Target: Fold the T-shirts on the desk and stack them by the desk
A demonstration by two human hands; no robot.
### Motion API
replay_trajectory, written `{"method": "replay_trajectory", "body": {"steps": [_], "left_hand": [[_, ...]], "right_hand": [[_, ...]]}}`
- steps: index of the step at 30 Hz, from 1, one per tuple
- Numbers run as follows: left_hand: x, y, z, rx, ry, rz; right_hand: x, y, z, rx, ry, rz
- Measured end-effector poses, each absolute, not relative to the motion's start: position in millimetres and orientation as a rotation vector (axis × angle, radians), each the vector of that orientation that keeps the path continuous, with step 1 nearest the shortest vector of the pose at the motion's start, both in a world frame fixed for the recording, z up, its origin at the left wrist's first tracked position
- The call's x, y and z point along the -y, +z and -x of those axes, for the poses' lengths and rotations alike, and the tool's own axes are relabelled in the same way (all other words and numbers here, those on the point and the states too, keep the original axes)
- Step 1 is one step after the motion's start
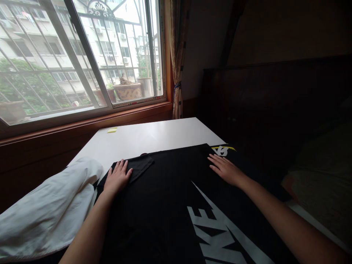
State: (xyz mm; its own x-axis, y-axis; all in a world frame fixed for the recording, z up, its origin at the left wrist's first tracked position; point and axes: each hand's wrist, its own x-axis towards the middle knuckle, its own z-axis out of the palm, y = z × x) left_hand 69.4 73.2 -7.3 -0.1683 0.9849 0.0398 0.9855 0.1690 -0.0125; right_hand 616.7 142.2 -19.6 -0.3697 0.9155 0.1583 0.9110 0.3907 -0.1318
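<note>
A black T-shirt (pixel 159 194) with a large grey-white logo print lies spread over the table, its lower part running out of view at the bottom. My left hand (pixel 117 178) rests flat on its far left part, fingers stretched, beside a folded-over flap of the black cloth. On the far right part lies my right hand (pixel 224 169), palm down with the fingers extended. Just beyond those fingers shows a small white and yellow print (pixel 220 150) on dark fabric. Neither hand grips anything.
The white table (pixel 159 132) reaches toward the window, with a yellow slip (pixel 112 129) near its far left corner. White cloth (pixel 55 205) is heaped at the left. A tied curtain (pixel 178 73) hangs behind, and dark furniture (pixel 269 99) stands at the right.
</note>
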Motion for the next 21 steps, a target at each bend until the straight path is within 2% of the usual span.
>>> {"method": "replay_trajectory", "body": {"steps": [8,21], "left_hand": [[-74.1,-8.4,-68.5,2.364,-0.03,2.0],[-76.0,-7.9,-61.6,2.344,-0.019,2.064]], "right_hand": [[-137.4,-34.3,-681.1,2.279,-0.056,1.671],[-133.3,-35.5,-686.8,2.19,-0.033,1.621]]}}
